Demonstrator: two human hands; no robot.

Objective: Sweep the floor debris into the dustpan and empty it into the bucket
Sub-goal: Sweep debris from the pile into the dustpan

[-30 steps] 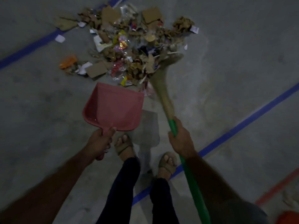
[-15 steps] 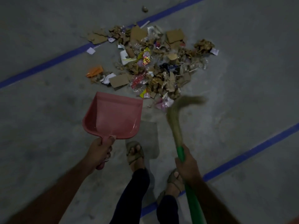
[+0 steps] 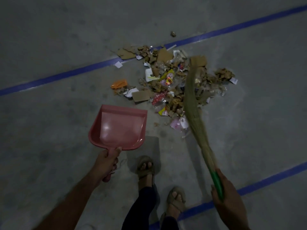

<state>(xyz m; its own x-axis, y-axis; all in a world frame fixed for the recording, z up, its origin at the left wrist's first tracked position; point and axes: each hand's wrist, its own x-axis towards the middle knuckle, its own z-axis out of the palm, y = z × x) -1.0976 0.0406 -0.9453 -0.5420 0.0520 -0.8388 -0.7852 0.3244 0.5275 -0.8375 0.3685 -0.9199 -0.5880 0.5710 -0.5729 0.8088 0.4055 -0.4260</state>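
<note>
- The scene was a dim grey concrete floor (image 3: 49,39) crossed by slanting blue tape lines (image 3: 66,75).
- A debris pile (image 3: 172,85) of torn cardboard, crumpled paper and coloured wrappers lay on the floor, its far edge reaching one of the tape lines.
- An orange wrapper (image 3: 119,83) lay a little apart on the pile's left side, and a small crumpled scrap (image 3: 173,33) sat alone beyond the pile, across the tape line.
- The left hand (image 3: 106,161) was clenched around the handle of a pink dustpan (image 3: 118,127), which sat just short of the pile on its near-left side, its open mouth turned toward the debris and nothing visible inside.
- The right hand (image 3: 227,195) gripped the green handle of a broom (image 3: 194,105); the straw bristles stretched up across the pile's right half, blurred, with the tip over the far cardboard pieces.
- Two sandalled feet (image 3: 145,165) stood on the near side of the pile, behind the dustpan and between the hands.
</note>
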